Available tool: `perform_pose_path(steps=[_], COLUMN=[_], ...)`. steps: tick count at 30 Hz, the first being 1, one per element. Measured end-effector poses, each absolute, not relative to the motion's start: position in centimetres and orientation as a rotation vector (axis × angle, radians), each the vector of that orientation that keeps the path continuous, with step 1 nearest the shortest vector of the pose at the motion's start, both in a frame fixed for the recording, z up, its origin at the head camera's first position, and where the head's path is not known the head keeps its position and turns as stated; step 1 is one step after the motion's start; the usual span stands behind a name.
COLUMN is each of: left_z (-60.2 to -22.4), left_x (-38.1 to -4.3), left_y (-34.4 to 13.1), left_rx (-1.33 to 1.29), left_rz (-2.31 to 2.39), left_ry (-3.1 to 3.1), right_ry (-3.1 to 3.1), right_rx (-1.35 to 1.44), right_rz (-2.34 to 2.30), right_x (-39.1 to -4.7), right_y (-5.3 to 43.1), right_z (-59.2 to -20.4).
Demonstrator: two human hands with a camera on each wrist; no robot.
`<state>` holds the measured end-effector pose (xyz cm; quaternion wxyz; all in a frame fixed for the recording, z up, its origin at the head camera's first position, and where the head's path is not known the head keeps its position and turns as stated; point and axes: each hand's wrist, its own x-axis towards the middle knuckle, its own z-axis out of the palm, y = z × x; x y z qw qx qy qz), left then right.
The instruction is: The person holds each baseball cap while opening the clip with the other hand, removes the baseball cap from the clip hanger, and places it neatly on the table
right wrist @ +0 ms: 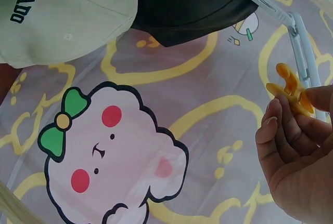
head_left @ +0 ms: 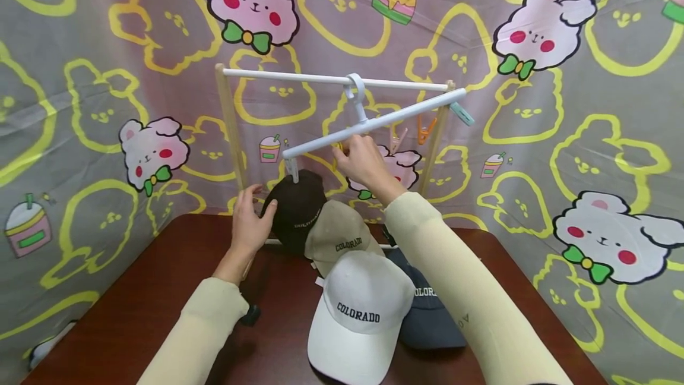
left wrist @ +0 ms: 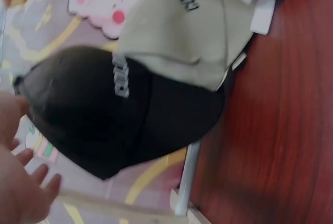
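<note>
A black cap point(head_left: 291, 210) hangs by its top from a pale clip point(head_left: 292, 169) at the low left end of a tilted light-blue hanger point(head_left: 382, 119). My left hand point(head_left: 251, 221) is at the cap's left side, fingers spread, thumb at its edge; the left wrist view shows that hand point(left wrist: 23, 177) partly cut off. Under the hanger bar my right hand point(head_left: 363, 162) pinches a yellow clip point(right wrist: 291, 86) between thumb and fingers. A beige cap point(head_left: 342, 233), a white cap point(head_left: 363, 296) and a navy cap point(head_left: 430, 319) lie in front, the navy one partly hidden.
The hanger hooks over the white rod point(head_left: 288, 77) of a wooden-posted rack point(head_left: 231, 129). A teal clip point(head_left: 462, 113), an orange clip point(head_left: 426, 131) and a pink clip point(head_left: 398, 139) hang toward the right. Below is a dark red table point(head_left: 160, 290); patterned curtains point(head_left: 331, 34) surround it.
</note>
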<state>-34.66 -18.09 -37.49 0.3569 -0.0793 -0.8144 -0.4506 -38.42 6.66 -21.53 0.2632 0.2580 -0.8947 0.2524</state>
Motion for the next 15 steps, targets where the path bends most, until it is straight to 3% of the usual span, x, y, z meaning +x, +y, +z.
perform_pose_path(steps=[9, 15], left_z=[-38.8, -39.3], left_x=[-35.3, -35.3], left_y=[-20.4, -21.0], left_rx=[-0.266, -0.334], left_rz=[-1.480, -1.401], left_ry=[-2.490, -2.446], right_ry=[-2.434, -2.414], right_rx=[0.690, 0.665], right_rz=[0.691, 0.671], right_x=[-38.4, -38.2], right_y=[6.7, 6.6], right_z=[-21.8, -21.8])
